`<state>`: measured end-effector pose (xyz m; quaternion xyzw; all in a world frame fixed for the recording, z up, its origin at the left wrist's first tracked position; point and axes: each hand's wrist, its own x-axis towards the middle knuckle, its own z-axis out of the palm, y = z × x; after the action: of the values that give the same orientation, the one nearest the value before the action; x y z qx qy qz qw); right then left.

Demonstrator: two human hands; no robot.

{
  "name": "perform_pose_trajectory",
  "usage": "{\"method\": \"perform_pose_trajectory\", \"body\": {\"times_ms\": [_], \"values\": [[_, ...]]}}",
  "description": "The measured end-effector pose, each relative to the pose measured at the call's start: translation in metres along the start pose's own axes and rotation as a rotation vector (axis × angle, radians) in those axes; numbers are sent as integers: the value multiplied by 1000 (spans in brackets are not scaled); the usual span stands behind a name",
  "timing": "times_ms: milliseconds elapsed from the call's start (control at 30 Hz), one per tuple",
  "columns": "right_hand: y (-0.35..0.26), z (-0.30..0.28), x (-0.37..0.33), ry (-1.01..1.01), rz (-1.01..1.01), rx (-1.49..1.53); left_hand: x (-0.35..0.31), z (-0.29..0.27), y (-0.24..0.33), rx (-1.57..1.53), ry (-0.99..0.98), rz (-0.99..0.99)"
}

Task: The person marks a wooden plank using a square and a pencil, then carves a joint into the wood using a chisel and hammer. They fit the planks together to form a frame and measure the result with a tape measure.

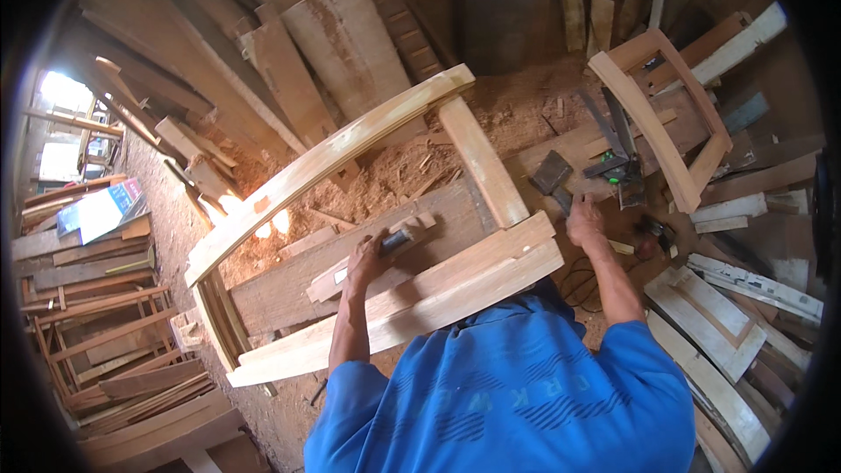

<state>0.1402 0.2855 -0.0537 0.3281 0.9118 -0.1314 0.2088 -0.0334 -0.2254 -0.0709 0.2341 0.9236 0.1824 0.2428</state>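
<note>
In my right hand (585,221) is the handle of a mallet with a dark, square-looking head (550,172), raised beside the right end of a pale wooden frame (394,302). My left hand (363,261) is closed around a short tool with a dark cylindrical handle (397,239), inside the frame; its far end is hard to make out. Under that hand lies a light wood piece (328,284) on a brown plank (285,293). The frame has two long curved rails and a crosspiece (482,160) at the right.
A smaller wooden frame (644,109) stands at the right, by a dark tool with green parts (611,166). Sawdust and shavings (377,184) cover the ground behind. Boards (350,44) lean at the back; stacked timber (105,324) lies left, white panels (710,320) right.
</note>
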Motion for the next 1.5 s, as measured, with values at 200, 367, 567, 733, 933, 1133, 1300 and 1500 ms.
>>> {"method": "perform_pose_trajectory", "body": {"times_ms": [200,367,567,733,933,1133,1300,1500], "values": [[16,-16,4,-59,-165,362,-1,-25,12,-67,396,68],[-15,-64,-35,16,-273,719,14,-103,72,-468,665,8],[-70,-139,-80,120,-439,961,18,-128,132,-977,629,116],[-129,-192,-137,452,-654,1021,42,-112,151,-1175,584,230],[-184,-192,-205,546,-1032,1419,58,-100,140,-1128,325,338],[-194,-191,-251,775,-1040,1174,55,-102,137,-818,416,453],[-202,-184,-269,835,-1100,1188,43,-107,139,-985,399,408],[-209,-187,-278,854,-1225,1201,61,-87,132,-952,571,497]]}}
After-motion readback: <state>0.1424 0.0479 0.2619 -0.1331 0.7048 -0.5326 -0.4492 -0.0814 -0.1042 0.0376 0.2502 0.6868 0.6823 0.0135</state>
